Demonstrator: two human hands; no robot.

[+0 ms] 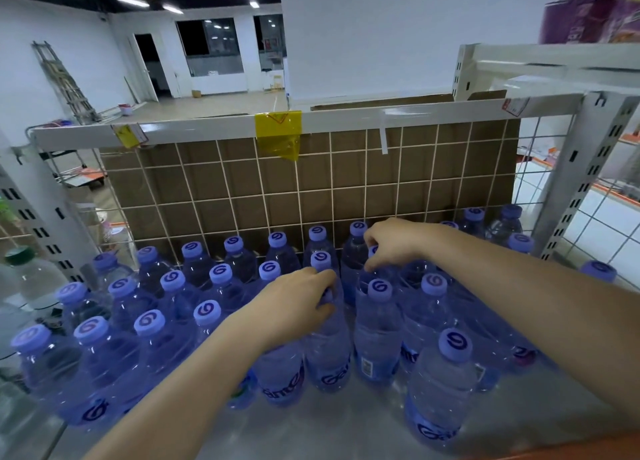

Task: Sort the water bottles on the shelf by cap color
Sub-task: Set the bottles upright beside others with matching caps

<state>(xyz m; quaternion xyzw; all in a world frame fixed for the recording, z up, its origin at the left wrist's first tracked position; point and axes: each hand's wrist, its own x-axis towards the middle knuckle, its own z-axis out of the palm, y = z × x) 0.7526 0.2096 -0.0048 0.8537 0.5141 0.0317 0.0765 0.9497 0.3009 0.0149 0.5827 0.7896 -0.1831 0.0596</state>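
Note:
Several clear blue water bottles with purple caps [219, 274] stand in rows on the grey shelf [346, 425]. My left hand [294, 303] grips the neck of one bottle [327, 348] in the middle, hiding its cap. My right hand [394, 243] is further back and pinches the top of another purple-capped bottle [372, 276] with curled fingers. One bottle [441, 387] stands alone near the front right. A green-capped bottle [20, 257] stands at the far left, beyond the shelf post.
A wire grid back panel [311, 189] with brown cardboard behind it closes the rear of the shelf. White slotted uprights [585, 182] frame both sides. A yellow tag [278, 133] hangs from the top rail. The shelf front at the right holds no bottles.

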